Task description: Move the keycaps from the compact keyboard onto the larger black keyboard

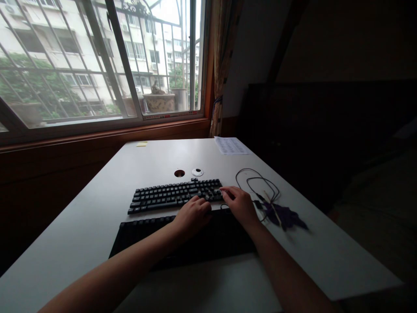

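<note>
A black keyboard point(163, 194) lies on the white table, with uneven gaps among the keys toward its right end. Closer to me is a flat, dark keyboard-like panel point(140, 237), with a row of keys showing along its far left edge. My left hand point(194, 214) is curled closed over the far edge of this panel, beside the keyboard's near side; its fingertips are hidden. At the keyboard's right end, my right hand point(240, 205) has thumb and forefinger drawn together. Whatever lies between those fingers is too small to make out.
Right of my hands lie a looped black cable point(276, 190), a dark purple cloth point(288, 217) and a thin pale stick point(279, 217). Behind the keyboard are a round hole point(179, 173) and a white disc point(197, 172). Printed paper point(232, 146) and yellow notes point(141, 144) lie farther back.
</note>
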A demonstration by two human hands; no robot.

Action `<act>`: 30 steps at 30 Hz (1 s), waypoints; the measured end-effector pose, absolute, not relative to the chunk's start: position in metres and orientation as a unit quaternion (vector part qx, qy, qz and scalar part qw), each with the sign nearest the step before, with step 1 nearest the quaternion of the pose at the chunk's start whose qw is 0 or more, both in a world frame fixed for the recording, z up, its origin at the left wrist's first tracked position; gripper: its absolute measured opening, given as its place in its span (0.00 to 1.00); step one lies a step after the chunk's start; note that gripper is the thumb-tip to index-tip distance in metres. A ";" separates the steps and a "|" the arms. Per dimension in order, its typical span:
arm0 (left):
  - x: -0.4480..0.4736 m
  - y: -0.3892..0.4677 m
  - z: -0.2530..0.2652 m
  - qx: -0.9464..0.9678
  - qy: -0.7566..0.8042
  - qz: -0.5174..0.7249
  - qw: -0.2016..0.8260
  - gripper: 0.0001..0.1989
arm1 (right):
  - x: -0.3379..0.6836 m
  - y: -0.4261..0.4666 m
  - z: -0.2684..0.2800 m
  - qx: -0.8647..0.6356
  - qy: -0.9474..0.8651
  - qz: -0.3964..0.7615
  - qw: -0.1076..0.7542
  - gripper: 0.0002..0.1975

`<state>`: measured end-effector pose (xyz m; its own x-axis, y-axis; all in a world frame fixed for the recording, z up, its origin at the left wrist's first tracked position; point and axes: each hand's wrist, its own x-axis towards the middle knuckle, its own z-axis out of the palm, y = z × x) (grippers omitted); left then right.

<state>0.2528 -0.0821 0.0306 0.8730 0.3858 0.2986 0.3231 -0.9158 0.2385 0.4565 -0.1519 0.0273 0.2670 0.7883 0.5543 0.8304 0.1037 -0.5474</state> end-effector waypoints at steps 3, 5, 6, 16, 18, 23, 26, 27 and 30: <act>0.253 -0.084 0.030 0.965 0.183 0.170 0.083 0.04 | 0.456 -0.152 0.028 -0.668 -0.606 -0.022 0.431 0.11; 0.253 -0.084 0.029 0.964 0.183 0.172 0.086 0.04 | 0.456 -0.152 0.027 -0.666 -0.607 -0.020 0.432 0.11; 0.253 -0.084 0.029 0.963 0.184 0.174 0.091 0.04 | 0.456 -0.152 0.027 -0.666 -0.607 -0.018 0.433 0.11; 0.250 -0.074 0.027 0.939 0.207 0.186 0.202 0.07 | 0.457 -0.151 0.027 -0.667 -0.608 -0.019 0.430 0.11; 0.249 -0.072 0.028 0.931 0.209 0.187 0.234 0.07 | 0.456 -0.152 0.028 -0.668 -0.608 -0.020 0.428 0.11; 0.246 -0.071 0.033 0.921 0.218 0.207 0.247 0.07 | 0.455 -0.153 0.029 -0.669 -0.605 -0.017 0.432 0.11; 0.246 -0.073 0.032 0.929 0.217 0.208 0.213 0.07 | 0.455 -0.152 0.029 -0.668 -0.607 -0.015 0.431 0.11; 0.247 -0.074 0.031 0.933 0.216 0.205 0.204 0.06 | 0.455 -0.152 0.029 -0.668 -0.608 -0.015 0.430 0.11; 0.248 -0.075 0.028 0.939 0.218 0.192 0.183 0.05 | 0.455 -0.152 0.029 -0.669 -0.607 -0.012 0.429 0.11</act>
<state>0.2483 -0.0750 0.0279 0.8319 0.4788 0.2805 0.3387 -0.8385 0.4268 0.4552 -0.1523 0.0289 0.2623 0.8020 0.5366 0.8224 0.1051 -0.5591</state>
